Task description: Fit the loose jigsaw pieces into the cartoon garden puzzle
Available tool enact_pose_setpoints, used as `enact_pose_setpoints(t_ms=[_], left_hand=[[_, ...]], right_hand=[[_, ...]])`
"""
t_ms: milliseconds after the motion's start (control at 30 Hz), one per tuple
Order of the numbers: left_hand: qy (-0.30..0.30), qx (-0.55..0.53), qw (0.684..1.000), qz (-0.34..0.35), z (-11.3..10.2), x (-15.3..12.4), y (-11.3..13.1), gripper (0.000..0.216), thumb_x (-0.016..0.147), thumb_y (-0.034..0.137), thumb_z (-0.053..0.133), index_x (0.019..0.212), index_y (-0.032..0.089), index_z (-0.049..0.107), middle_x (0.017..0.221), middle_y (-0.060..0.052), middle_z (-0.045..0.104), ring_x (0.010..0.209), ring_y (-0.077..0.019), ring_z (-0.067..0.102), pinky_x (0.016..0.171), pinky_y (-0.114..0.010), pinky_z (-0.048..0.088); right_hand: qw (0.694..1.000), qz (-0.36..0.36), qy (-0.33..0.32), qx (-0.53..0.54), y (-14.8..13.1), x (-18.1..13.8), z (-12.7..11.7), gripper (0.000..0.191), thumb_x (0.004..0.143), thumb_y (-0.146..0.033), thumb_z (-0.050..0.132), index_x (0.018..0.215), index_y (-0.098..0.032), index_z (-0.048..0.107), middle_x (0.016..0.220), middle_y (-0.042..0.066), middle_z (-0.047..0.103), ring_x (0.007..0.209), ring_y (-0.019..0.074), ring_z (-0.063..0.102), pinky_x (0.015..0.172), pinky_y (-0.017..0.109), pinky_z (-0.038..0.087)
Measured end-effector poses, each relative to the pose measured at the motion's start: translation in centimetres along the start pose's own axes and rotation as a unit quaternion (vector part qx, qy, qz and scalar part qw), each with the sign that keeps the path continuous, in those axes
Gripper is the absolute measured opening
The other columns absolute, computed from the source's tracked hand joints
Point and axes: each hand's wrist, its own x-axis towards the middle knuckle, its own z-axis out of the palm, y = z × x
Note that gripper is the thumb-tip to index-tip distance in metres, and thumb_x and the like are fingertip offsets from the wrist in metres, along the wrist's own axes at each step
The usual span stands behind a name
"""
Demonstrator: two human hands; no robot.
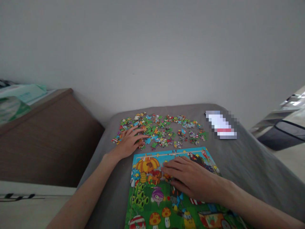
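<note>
My left hand (130, 140) reaches over the left side of a heap of loose jigsaw pieces (162, 130). Its fingers are spread among the pieces, and nothing can be seen gripped in them. The pieces are small and many-coloured, with green, blue, red and yellow showing. Closer to me lies a colourful puzzle board (145, 173), printed with a pumpkin, mushrooms and green plant figures. My right hand (186, 175) rests palm down across the upper middle of this board, fingers stretched to the left. It covers part of the printed picture.
Grey cloth (240, 165) covers the surface under everything. A phone (221, 125), its screen blurred, lies at the far right. The pale wall (152, 63) rises behind. On the left stands a brown wooden cabinet (59, 136) with a green-and-white packet (23, 92) on top.
</note>
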Motion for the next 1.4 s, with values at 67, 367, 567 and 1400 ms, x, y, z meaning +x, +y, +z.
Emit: enact_pose_setpoints(t_ms=[67, 367, 567, 1400], left_hand=[[0.017, -0.003, 1.0, -0.01, 0.1, 0.0, 0.3, 0.031, 0.102, 0.044, 0.046, 0.127, 0.039, 0.064, 0.143, 0.001, 0.055, 0.141, -0.0303, 0.035, 0.112, -0.057, 0.026], [0.069, -0.012, 0.997, -0.028, 0.5, 0.9, 1.7, 0.027, 0.093, 0.049, 0.061, 0.107, 0.03, 0.075, 0.132, -0.004, 0.062, 0.128, -0.0303, 0.046, 0.106, -0.053, 0.033], [0.111, -0.164, 0.978, -0.06, -1.9, 0.2, 2.3, 0.029, 0.095, 0.046, 0.057, 0.094, 0.022, 0.073, 0.102, -0.004, 0.071, 0.1, -0.0231, 0.061, 0.094, -0.04, 0.044], [0.05, 0.031, 0.997, 0.058, 0.9, 0.6, 4.7, 0.029, 0.099, 0.021, 0.053, 0.126, 0.026, 0.064, 0.122, -0.003, 0.069, 0.115, -0.0243, 0.056, 0.1, -0.042, 0.04]], right_hand=[[1.0, 0.001, 0.004, -0.004, 0.0, 0.0, 0.1, 0.034, 0.099, -0.023, 0.049, 0.132, -0.021, 0.055, 0.129, 0.005, 0.062, 0.115, 0.0227, 0.055, 0.101, 0.041, 0.045], [0.999, 0.001, 0.022, -0.03, 0.1, 0.5, 0.6, 0.028, 0.099, -0.024, 0.048, 0.126, -0.022, 0.058, 0.119, 0.006, 0.063, 0.108, 0.0246, 0.056, 0.093, 0.044, 0.048], [1.0, 0.002, 0.016, -0.009, 0.3, 0.4, 0.5, 0.031, 0.099, -0.022, 0.048, 0.128, -0.022, 0.058, 0.12, 0.006, 0.063, 0.111, 0.0236, 0.054, 0.097, 0.043, 0.046], [1.0, 0.002, 0.01, -0.01, 0.7, 0.5, 0.9, 0.03, 0.1, -0.021, 0.046, 0.128, -0.021, 0.058, 0.122, 0.007, 0.062, 0.114, 0.0249, 0.052, 0.1, 0.045, 0.045]])
